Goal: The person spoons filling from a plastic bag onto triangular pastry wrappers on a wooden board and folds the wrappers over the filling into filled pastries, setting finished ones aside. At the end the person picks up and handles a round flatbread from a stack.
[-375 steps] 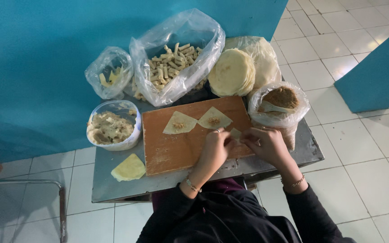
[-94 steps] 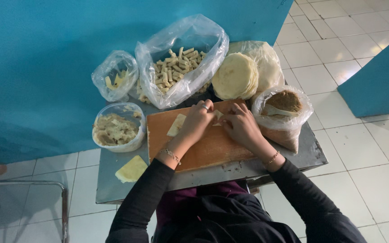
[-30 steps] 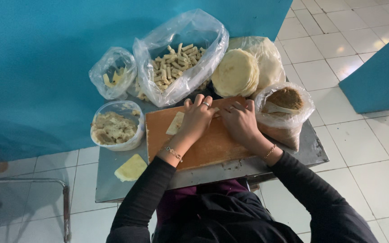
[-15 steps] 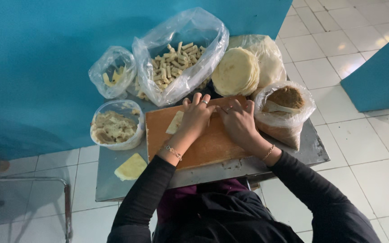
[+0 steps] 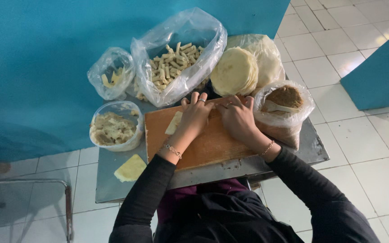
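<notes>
— What's different from a few seconds back?

— Both hands have slid up the wooden board (image 5: 212,144) toward its 12 o'clock edge. Half a second ago they were already there; twelve seconds ago they sat at the board's 4 o'clock corner with two flat triangular wrappers lying open above them. Now only one pale wrapper piece (image 5: 174,123) shows, poking out at 9 o'clock of the left hand (image 5: 194,117).

— And the other one?

— Under the hands, by my reading. The left hand and right hand (image 5: 236,118) lie side by side, fingers spread flat and pressing down, so whatever they work is hidden. I judge they are rolling a filled wrapper away from the body; I can't tell whether the fingers actually grip it.

— What lies around the board?

— At 12 o'clock a big clear bag of finished rolls (image 5: 176,63); at 1 o'clock a stack of round wrappers (image 5: 235,72); at 3 o'clock a bag of brown filling (image 5: 284,101) with a spoon in it. At 9 o'clock a tub of pale filling (image 5: 111,128), and a loose yellow wrapper (image 5: 130,168) at 7 o'clock on the metal table (image 5: 311,148).
</notes>
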